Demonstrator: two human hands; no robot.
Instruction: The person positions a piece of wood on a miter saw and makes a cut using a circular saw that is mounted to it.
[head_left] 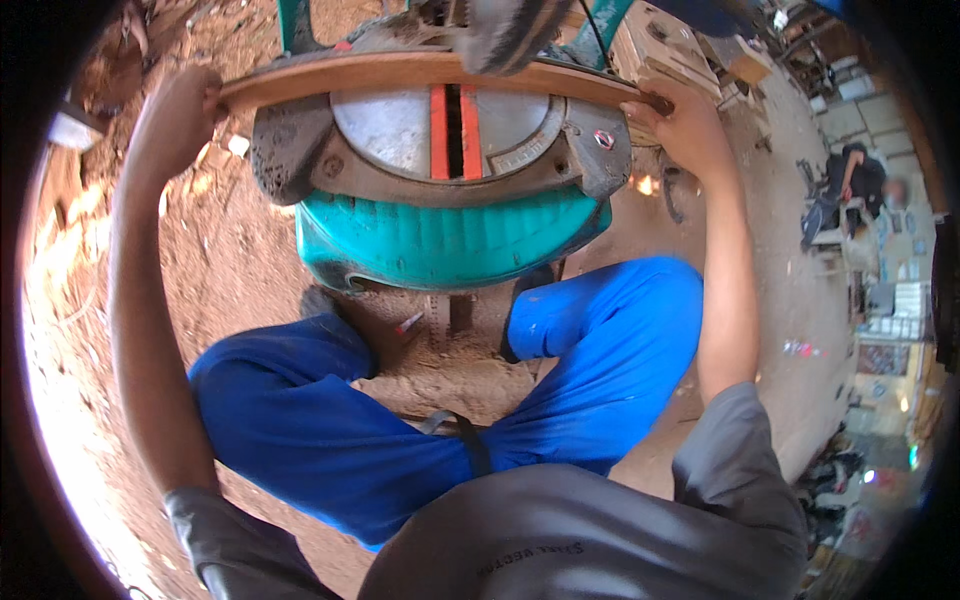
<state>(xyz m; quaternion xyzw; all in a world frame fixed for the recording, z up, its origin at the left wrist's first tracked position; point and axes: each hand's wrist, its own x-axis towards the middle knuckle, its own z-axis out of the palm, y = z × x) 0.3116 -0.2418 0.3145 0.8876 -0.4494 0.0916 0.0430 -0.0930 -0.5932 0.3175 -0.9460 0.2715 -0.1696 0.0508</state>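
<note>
The wooden strip (400,70) is long, narrow and reddish-brown

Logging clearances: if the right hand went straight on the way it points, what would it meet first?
Probably the wooden strip, whose end the right hand grips; depth beyond it is unclear.

Left hand (180,125) held the left end of a wooden strip (360,76), right hand (690,130) the right end. Strip crossed the far side of a round metal saw table (385,135) with red slot inserts (472,135). Teal stool (450,238) sat beneath. Blurred grey part (505,35) above was probably the saw head. Person wore blue trousers (610,350).
</note>
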